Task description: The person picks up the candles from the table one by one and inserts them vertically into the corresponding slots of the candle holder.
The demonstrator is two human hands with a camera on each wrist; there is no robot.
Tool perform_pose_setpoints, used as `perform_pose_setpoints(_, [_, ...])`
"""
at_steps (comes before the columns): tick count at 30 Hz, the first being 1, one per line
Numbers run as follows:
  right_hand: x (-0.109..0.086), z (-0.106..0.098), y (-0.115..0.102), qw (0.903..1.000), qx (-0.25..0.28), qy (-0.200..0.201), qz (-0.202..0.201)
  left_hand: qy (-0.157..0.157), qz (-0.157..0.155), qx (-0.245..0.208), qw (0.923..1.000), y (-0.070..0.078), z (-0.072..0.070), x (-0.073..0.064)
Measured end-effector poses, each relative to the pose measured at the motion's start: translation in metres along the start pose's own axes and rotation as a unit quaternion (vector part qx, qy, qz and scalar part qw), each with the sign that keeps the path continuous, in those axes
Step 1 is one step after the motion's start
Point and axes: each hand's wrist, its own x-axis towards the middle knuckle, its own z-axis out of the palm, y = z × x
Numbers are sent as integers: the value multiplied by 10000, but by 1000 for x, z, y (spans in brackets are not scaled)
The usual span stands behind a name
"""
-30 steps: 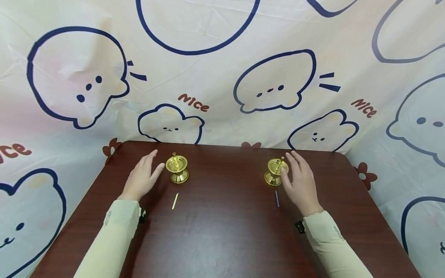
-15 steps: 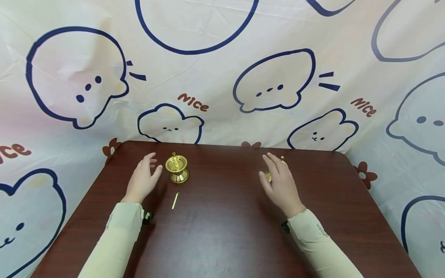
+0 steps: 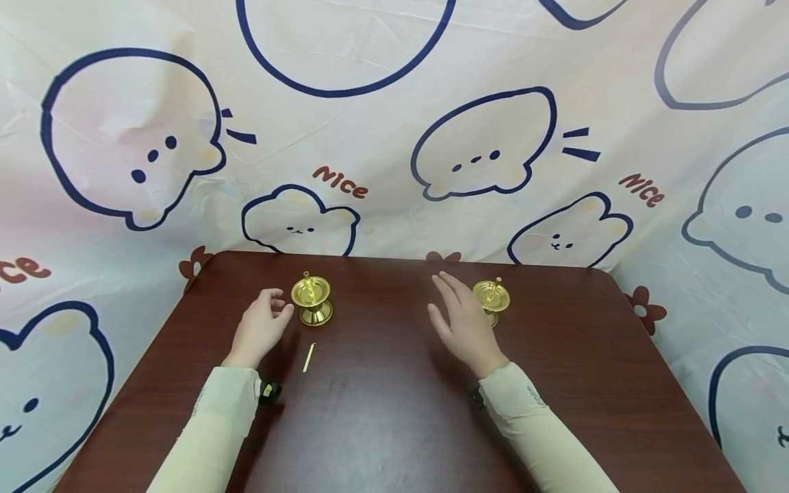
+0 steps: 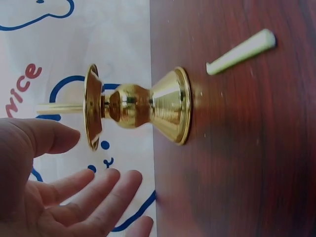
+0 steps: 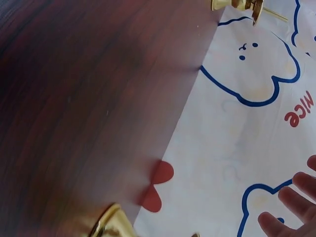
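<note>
Two brass candle holders stand upright on the brown table, each with a dish and a thin upright stem. My left hand (image 3: 259,331) is beside the left holder (image 3: 311,291), fingers loosely bent and holding nothing. In the left wrist view, the thumb (image 4: 57,138) is close to the dish's rim. A small pale yellow candle (image 3: 309,357) lies in front of this holder. My right hand (image 3: 465,325) reaches over the table with fingers extended and nothing in them, overlapping the lower left of the right holder (image 3: 491,296). The blue stick seen earlier is hidden now.
The dark wooden table (image 3: 382,411) ends at the back against a pale cloth (image 3: 382,144) printed with blue cartoon outlines. Cloth also hangs at both sides. Black wrist devices show at the left cuff (image 3: 269,393) and the right cuff (image 3: 477,398).
My right hand has moved left from beside the right holder, uncovering its dish and covering the blue stick. My left hand has shifted slightly toward me, its fingers more bent.
</note>
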Motion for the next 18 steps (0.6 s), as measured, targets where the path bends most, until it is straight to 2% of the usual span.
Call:
perform_pose_setpoints(8, [10,15,-13,9988,-12,-488,-51,-387,-226,71,9990,6,6,-7])
perform_pose_setpoints(12, [16,24,-20,9982,5,-572,-177,-576,-331,49,9978,8,7,-10])
perform_pose_setpoints(18, [23,38,-27,9972,-5,-651,-376,-796,-195,195,9964,9,12,-11])
